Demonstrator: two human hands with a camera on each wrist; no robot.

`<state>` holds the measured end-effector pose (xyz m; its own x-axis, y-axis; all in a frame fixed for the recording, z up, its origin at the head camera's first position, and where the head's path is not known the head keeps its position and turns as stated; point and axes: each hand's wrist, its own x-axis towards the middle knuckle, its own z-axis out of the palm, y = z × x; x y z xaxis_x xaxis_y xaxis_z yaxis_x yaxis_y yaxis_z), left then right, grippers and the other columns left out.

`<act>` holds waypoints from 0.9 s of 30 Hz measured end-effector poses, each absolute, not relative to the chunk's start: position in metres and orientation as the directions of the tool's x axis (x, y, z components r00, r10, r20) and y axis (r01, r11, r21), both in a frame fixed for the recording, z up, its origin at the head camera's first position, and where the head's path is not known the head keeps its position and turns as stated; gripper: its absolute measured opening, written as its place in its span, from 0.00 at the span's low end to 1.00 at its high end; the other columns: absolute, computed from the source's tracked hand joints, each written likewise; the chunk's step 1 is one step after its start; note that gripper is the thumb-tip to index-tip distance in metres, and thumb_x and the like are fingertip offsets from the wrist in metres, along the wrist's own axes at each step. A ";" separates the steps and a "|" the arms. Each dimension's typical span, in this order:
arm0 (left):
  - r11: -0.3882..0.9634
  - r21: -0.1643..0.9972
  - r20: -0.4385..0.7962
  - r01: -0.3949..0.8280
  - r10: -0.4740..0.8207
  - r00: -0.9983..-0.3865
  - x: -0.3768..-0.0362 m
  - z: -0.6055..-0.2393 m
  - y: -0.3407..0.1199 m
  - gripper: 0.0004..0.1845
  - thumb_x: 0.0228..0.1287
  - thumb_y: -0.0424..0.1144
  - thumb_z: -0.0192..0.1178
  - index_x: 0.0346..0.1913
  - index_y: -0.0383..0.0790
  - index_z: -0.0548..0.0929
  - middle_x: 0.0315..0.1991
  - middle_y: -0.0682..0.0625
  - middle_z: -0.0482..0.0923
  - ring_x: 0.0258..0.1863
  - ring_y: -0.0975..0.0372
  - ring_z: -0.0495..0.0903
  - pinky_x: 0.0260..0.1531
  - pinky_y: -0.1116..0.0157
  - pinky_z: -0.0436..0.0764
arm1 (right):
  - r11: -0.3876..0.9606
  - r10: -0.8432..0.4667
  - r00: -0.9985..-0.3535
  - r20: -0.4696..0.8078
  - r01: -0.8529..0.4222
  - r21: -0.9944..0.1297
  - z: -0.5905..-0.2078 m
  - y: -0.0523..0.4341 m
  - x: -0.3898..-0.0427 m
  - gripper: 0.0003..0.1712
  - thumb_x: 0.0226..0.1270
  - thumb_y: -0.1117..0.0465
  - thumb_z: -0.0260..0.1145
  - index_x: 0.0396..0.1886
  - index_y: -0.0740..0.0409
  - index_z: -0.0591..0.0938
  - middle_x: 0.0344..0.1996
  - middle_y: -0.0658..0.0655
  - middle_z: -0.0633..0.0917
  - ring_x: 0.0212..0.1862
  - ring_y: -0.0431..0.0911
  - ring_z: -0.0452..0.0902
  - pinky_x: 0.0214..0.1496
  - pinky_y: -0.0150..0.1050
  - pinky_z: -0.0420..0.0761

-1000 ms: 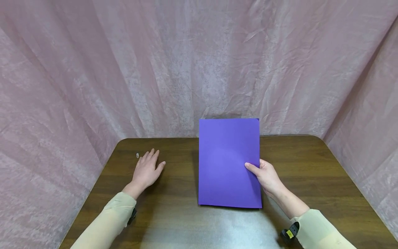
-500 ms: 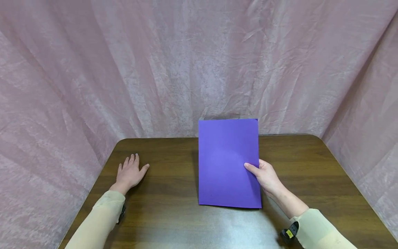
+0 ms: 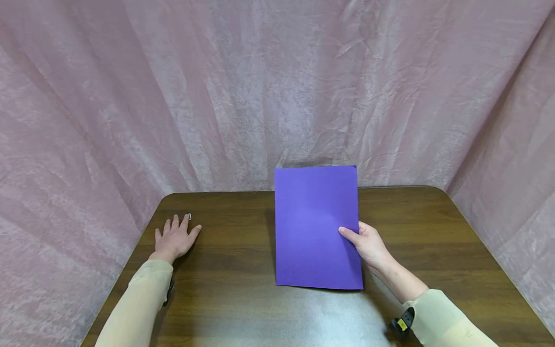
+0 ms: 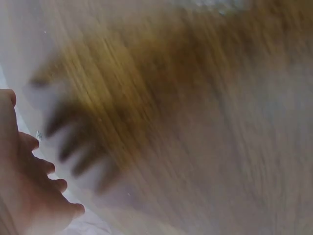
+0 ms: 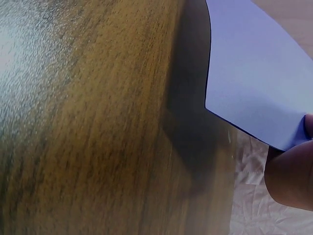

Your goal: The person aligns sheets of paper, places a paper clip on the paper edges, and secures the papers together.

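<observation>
My right hand (image 3: 370, 246) grips a purple sheet of paper (image 3: 314, 226) by its right edge, thumb on the front and the other fingers hidden behind. In the right wrist view the sheet (image 5: 254, 73) bends slightly and stands off the wood, casting a shadow. To the left, my left hand (image 3: 173, 239) is spread low over the table, palm down, holding nothing. A tiny silvery piece, seemingly a paper clip (image 3: 189, 217), lies just beside its index fingertip. The left wrist view shows the hand (image 4: 29, 181) from below, with the clip (image 4: 38, 135) near the fingertips.
Both hands work over a brown wood-grain table (image 3: 234, 270) with rounded far corners. A pink velvety curtain (image 3: 260, 96) hangs close behind the far edge and on both sides. Light glares off the table's front.
My left hand has shifted left, spreading its fingers, from right of the clip to just left of it. The purple sheet and right hand have barely moved.
</observation>
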<state>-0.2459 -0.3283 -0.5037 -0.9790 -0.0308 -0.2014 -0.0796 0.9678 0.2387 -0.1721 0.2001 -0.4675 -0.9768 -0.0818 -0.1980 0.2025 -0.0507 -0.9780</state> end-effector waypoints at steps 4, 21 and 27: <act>0.968 0.237 -0.213 -0.078 -0.027 -0.977 -0.250 -0.509 -0.329 0.48 0.77 0.70 0.31 0.82 0.36 0.45 0.79 0.25 0.34 0.76 0.30 0.33 0.66 0.27 0.30 | -0.048 -0.083 -0.977 -0.197 0.202 -0.978 -0.468 0.200 -0.172 0.23 0.76 0.57 0.65 0.61 0.69 0.76 0.35 0.57 0.90 0.35 0.48 0.88 0.37 0.45 0.87; 0.966 0.244 -0.237 -0.086 -0.027 -0.971 -0.252 -0.505 -0.324 0.47 0.78 0.69 0.32 0.82 0.35 0.47 0.79 0.25 0.35 0.76 0.30 0.32 0.66 0.27 0.30 | -0.049 -0.074 -0.976 -0.206 0.210 -0.976 -0.469 0.200 -0.171 0.21 0.76 0.57 0.66 0.58 0.67 0.78 0.34 0.56 0.90 0.34 0.48 0.88 0.36 0.44 0.87; 0.972 0.221 -0.234 -0.077 -0.024 -0.972 -0.249 -0.502 -0.321 0.47 0.78 0.69 0.32 0.82 0.34 0.48 0.79 0.25 0.38 0.76 0.30 0.35 0.66 0.27 0.33 | -0.048 -0.071 -0.975 -0.209 0.213 -0.976 -0.469 0.200 -0.171 0.21 0.76 0.57 0.66 0.59 0.68 0.78 0.35 0.57 0.90 0.34 0.48 0.88 0.37 0.44 0.87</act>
